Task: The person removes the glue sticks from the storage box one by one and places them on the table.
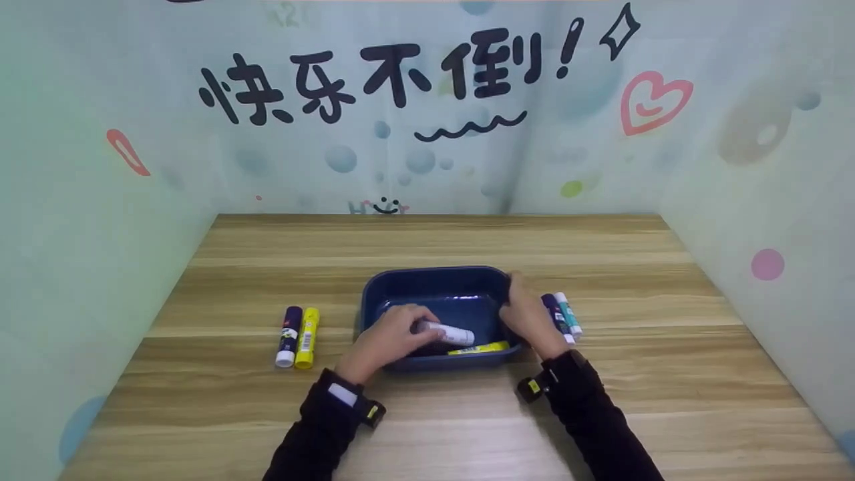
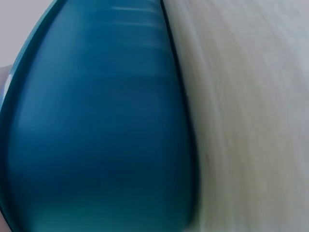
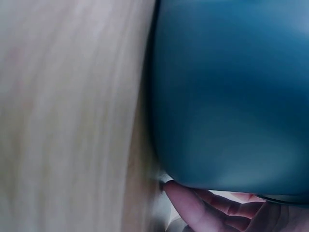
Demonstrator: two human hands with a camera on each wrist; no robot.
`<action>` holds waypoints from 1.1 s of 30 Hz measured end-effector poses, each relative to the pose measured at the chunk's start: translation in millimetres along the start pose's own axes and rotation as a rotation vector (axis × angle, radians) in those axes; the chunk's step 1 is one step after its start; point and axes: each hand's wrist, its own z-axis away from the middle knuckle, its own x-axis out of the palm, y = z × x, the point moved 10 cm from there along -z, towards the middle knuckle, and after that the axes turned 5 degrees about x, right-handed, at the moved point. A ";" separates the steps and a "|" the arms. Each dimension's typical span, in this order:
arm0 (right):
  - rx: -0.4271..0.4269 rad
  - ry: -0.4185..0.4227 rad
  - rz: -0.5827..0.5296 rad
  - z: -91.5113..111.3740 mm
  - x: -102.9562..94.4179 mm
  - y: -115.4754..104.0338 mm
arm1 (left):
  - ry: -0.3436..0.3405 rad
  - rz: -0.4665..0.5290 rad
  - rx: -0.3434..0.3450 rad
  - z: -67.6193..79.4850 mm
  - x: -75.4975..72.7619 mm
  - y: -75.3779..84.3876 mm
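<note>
A dark blue rectangular bin (image 1: 431, 363) sits on the table. My left hand (image 1: 394, 334) reaches over its near left side and pinches the left end of a white glue stick (image 1: 457, 334) inside it. Below that stick, a yellow glue stick (image 1: 482, 348) lies along the bin's near wall. My right hand (image 1: 531, 317) grips the bin's right rim, and in the right wrist view its fingers (image 3: 188, 205) lie along the outside wall. The left wrist view shows mostly the bin's outer wall (image 2: 101, 116); the left hand's fingers are hidden there.
Left of the bin, a dark purple glue stick (image 1: 288, 337) and a yellow one (image 1: 307, 339) lie side by side. On the right, a dark purple glue stick (image 1: 556, 314) and a teal-and-white one (image 1: 568, 312) lie partly behind my right hand. Printed curtains (image 1: 427, 180) border the wooden table (image 1: 441, 240).
</note>
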 end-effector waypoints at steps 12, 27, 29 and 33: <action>-0.003 0.009 0.000 1.2 -0.5 -0.5 | 0.412 0.021 -0.035 6.1 -40.8 -8.4; 0.044 -0.034 0.025 -0.4 3.5 3.3 | 0.618 0.236 -0.190 24.5 -95.4 -26.2; 0.040 -0.030 0.024 -0.6 2.9 3.4 | 0.632 0.398 -0.280 28.9 -100.1 -41.6; 0.024 -0.019 0.019 -0.4 2.0 2.8 | 0.647 0.728 -0.405 38.7 -106.3 -71.1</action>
